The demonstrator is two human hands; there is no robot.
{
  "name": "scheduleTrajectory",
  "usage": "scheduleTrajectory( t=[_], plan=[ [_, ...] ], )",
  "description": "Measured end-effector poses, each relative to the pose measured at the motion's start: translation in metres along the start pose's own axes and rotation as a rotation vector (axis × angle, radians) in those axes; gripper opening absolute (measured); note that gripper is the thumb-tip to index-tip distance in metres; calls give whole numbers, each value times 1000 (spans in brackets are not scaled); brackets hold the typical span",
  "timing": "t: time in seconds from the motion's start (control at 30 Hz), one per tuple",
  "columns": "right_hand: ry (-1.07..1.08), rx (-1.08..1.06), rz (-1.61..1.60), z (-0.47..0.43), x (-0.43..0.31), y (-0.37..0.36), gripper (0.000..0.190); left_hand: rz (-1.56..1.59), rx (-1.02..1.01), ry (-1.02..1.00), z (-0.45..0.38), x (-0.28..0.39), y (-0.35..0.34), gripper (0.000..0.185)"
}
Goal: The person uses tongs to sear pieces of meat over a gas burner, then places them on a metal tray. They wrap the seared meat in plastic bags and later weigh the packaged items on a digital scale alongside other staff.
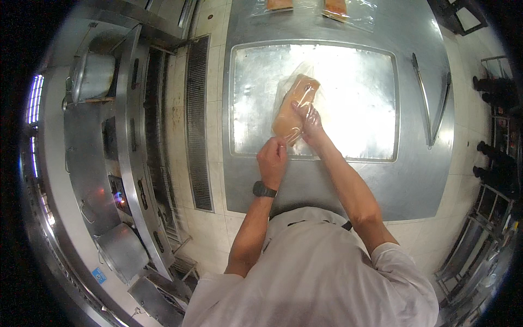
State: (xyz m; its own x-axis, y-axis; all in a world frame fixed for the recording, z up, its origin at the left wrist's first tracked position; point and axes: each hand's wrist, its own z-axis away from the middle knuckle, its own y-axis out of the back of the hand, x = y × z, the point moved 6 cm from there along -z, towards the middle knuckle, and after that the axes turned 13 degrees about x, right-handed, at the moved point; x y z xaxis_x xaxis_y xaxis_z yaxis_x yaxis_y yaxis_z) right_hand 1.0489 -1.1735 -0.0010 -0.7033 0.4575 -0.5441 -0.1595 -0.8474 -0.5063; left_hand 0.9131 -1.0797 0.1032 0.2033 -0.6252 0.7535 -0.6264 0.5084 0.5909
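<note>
A tan, oblong slab of food (295, 104), possibly meat, lies tilted in a clear plastic bag (282, 90) above a shiny metal tray (249, 122). My right hand (309, 119) grips the slab along its right side, the thumb across its top face. Glossy film covers the fingers, so the hand appears to reach inside the bag. At the slab's near end, my left hand (273, 152) pinches the bag's edge with its fingers curled. I wear a dark watch on the left wrist.
Metal tongs (429, 139) lie on the steel table (416, 188), right of the tray. Two more bagged slabs (335, 9) (280, 5) rest at its far edge. On the left is a stove with large pots (96, 77) (122, 251) and a lit flame (119, 198).
</note>
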Motion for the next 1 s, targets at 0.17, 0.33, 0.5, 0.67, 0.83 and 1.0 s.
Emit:
scheduleTrajectory(
  t=[0.17, 0.33, 0.5, 0.67, 0.83, 1.0],
  plan=[
    [288, 92, 101, 13, -9, -17, 65, 89, -117, -111, 18, 19, -13, 10],
    [557, 177, 397, -1, -11, -10, 63, 155, -239, -196, 25, 56, -29, 11],
    [363, 222, 236, -17, -4, 15, 58, 110, -179, 35, -15, 68, -20, 20],
    [374, 182, 141, -5, -13, 10, 57, 91, -277, -143, 4, 63, -53, 26],
    [473, 146, 278, -12, -64, 18, 55, 142, -316, -182, 6, 96, -83, 25],
    [490, 182, 234, -41, -134, 35, 63, 309, -313, -309, 2, 128, -96, 27]
  ],
)
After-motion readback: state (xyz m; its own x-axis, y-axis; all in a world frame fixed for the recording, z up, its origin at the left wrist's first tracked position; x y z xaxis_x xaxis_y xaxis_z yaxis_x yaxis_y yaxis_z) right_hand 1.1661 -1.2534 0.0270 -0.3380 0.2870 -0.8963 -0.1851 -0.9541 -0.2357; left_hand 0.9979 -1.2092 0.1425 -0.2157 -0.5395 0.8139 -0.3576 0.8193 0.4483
